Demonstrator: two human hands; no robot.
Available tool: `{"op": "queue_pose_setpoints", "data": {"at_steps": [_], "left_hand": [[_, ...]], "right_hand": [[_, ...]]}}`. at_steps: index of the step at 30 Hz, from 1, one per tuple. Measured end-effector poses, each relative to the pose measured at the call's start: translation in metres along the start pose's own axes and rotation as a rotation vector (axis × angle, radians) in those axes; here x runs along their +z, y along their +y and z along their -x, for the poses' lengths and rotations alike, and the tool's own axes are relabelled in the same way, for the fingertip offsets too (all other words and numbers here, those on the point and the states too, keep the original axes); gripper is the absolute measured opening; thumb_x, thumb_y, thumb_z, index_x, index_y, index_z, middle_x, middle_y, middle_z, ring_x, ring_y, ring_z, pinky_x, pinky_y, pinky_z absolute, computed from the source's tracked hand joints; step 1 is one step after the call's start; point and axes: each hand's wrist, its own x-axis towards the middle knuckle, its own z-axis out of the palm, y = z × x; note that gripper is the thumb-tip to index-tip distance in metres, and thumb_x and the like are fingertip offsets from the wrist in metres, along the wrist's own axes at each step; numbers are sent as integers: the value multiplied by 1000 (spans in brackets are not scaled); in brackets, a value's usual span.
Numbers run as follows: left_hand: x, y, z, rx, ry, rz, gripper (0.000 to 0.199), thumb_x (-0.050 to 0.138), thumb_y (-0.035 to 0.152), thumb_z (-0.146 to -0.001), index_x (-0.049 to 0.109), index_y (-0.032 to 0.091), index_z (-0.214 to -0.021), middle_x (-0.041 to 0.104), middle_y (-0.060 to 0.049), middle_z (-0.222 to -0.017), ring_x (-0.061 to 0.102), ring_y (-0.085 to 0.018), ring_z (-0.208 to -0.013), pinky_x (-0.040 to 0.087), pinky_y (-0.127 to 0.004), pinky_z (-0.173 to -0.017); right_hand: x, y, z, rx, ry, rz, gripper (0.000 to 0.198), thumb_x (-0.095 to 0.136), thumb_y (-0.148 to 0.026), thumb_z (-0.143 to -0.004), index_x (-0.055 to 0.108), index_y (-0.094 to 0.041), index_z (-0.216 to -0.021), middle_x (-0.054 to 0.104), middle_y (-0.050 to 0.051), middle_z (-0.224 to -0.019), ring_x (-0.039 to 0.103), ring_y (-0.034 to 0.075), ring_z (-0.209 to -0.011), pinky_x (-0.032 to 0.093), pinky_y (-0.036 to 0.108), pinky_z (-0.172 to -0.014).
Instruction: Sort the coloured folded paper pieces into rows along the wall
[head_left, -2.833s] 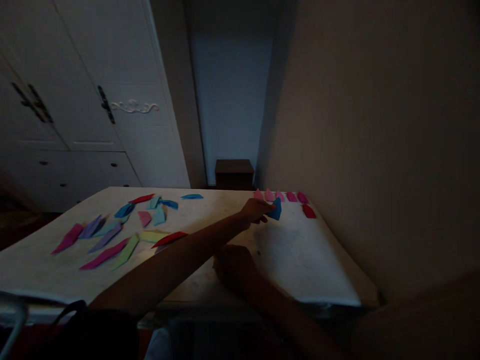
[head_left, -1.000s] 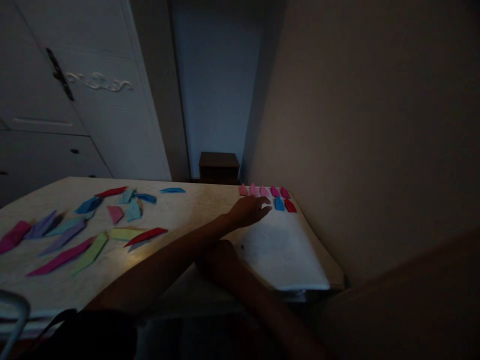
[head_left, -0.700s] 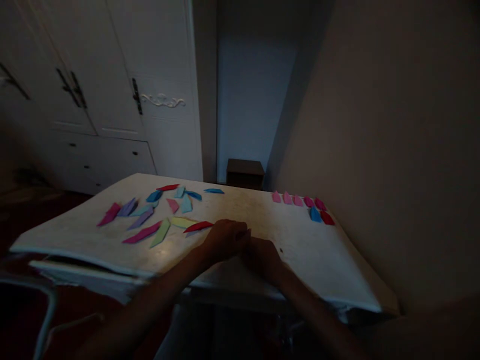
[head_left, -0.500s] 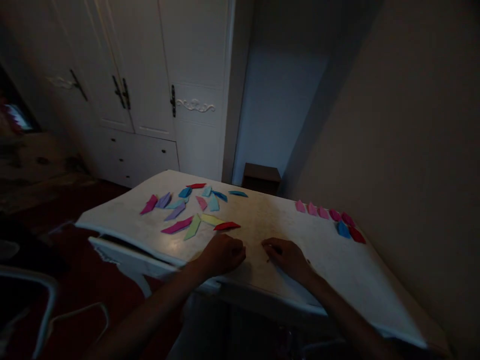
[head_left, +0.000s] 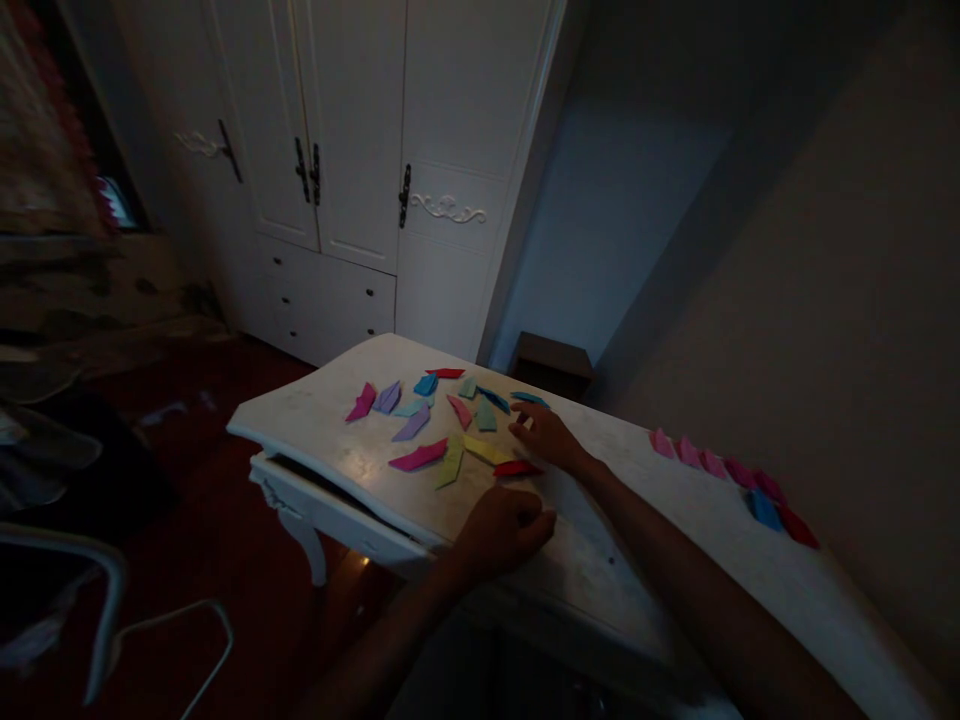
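A person's right hand (head_left: 551, 437) reaches across a white, marble-patterned tabletop (head_left: 315, 410), thumb and fingers parted, with nothing visible between them. Its fingertips are close to a slim, bright blue folded-paper piece (head_left: 530, 399) near the far edge; whether they touch it cannot be told. A dark blue folded-paper strip (head_left: 494, 400) and a pale green folded-paper piece (head_left: 486, 415) lie just to the side of the fingers. The left hand (head_left: 501, 532) is low over the near side, fingers curled inward; how tightly, and whether anything is inside, cannot be made out. Just beyond its knuckles lies a red, boat-shaped folded-paper piece (head_left: 517, 468), beside a yellow folded-paper strip (head_left: 485, 450), a yellow-green folded-paper strip (head_left: 450, 463) and a long magenta folded-paper piece (head_left: 418, 455). More colored folds, among them a pink folded-paper piece (head_left: 460, 411), are scattered toward the far left corner.

Well apart, along the wall side at right, stands a row of three pink, pointed paper pieces (head_left: 688, 452) and two magenta paper pieces (head_left: 769, 487), with a blue paper piece (head_left: 765, 510) and a red paper piece (head_left: 796, 527) side by side in front. Behind, a white paneled wardrobe (head_left: 450, 270) and a low brown wooden stand (head_left: 553, 365) are in dim light.
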Motion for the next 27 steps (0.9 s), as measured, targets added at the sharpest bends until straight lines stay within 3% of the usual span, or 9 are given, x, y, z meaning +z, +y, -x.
{"op": "queue_pose_setpoints", "data": {"at_steps": [4,8,17,22,27], "left_hand": [[-3,-4,-3,-74,122,195,43,53,32,-81,29,20,-47,28,5,-48,30,-10,-48,21,-26,-50],[-5,-8,-6,-178,140,396,41,54,34,-81,35,21,-47,36,4,-46,33,-10,-45,26,-25,-48],[-6,-9,-8,-174,179,516,40,54,40,-79,46,19,-47,44,3,-44,39,-9,-44,31,-24,-48],[-5,-10,-8,-160,198,517,41,54,43,-79,48,18,-47,43,4,-44,38,-8,-43,31,-24,-48],[-4,-12,-9,-143,197,532,40,55,44,-79,48,18,-49,44,4,-44,37,-8,-43,30,-23,-46]], "right_hand": [[12,3,-47,44,-8,70,50,57,-14,-81,55,-10,-130,59,16,-126,57,22,-112,42,36,-99],[16,7,-66,27,-50,97,51,53,-5,-77,59,-13,-127,58,13,-133,53,21,-122,37,33,-106],[20,-6,-56,-88,-18,106,34,50,-13,-87,65,-16,-118,63,10,-124,56,20,-116,39,32,-102],[23,-18,-44,-102,-75,144,40,64,-38,-83,65,-15,-117,66,12,-115,61,24,-103,44,33,-91],[27,-21,-37,-56,-12,43,36,66,-28,-78,67,-16,-112,70,9,-102,64,23,-96,45,33,-88]]}}
